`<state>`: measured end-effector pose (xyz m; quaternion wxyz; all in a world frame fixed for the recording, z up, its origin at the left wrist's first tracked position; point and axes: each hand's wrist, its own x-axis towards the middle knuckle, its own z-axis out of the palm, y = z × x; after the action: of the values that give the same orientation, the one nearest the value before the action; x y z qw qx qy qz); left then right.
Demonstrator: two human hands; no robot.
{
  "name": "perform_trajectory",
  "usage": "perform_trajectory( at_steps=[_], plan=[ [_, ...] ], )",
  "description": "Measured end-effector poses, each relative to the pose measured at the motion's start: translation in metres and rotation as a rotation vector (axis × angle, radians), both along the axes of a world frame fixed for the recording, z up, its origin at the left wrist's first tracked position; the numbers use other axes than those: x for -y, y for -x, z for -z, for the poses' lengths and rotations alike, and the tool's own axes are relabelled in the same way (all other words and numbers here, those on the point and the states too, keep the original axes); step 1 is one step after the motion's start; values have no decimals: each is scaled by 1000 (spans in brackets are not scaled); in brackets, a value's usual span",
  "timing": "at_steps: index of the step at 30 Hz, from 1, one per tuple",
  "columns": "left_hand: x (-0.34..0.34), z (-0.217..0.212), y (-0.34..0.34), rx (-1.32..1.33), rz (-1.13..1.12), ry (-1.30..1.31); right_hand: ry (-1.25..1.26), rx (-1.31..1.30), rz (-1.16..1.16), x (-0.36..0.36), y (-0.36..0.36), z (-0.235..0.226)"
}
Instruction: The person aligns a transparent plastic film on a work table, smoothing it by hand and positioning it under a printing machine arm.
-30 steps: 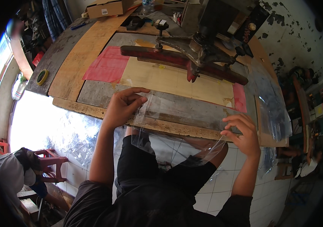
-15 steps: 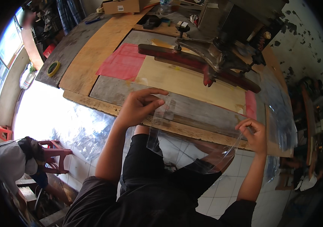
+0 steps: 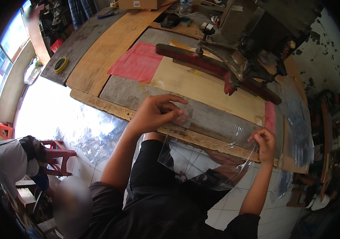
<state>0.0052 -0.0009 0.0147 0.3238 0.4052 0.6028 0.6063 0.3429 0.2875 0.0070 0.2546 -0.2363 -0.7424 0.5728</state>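
One film (image 3: 201,157) hangs between hands (image 3: 154,115) (image 3: 264,143) near table edge (image 3: 102,106).

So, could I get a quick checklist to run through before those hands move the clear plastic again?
1. Right hand pinching the clear plastic: ok.
2. Left hand gripping it firmly: cannot tell.
3. Plastic pulled flat: not ok, it sags between the hands.
4. Plastic free of the wooden table edge: cannot tell, it is see-through.
5. Both hands out from under the red bar: ok.
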Motion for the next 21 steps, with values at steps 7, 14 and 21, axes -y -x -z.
perform_trajectory(
  at_steps=[7, 14, 21],
  plan=[
    [1, 4, 1, -13, 23, 28, -18, -45, -10, 2, 2, 1],
    [-1, -5, -3, -10, 20, 15, -18, -46, -1, 1, -3, 0],
    [-2, -3, -1, -112, -16, 102, 29, -56, -14, -4, -5, -3]
  ],
)
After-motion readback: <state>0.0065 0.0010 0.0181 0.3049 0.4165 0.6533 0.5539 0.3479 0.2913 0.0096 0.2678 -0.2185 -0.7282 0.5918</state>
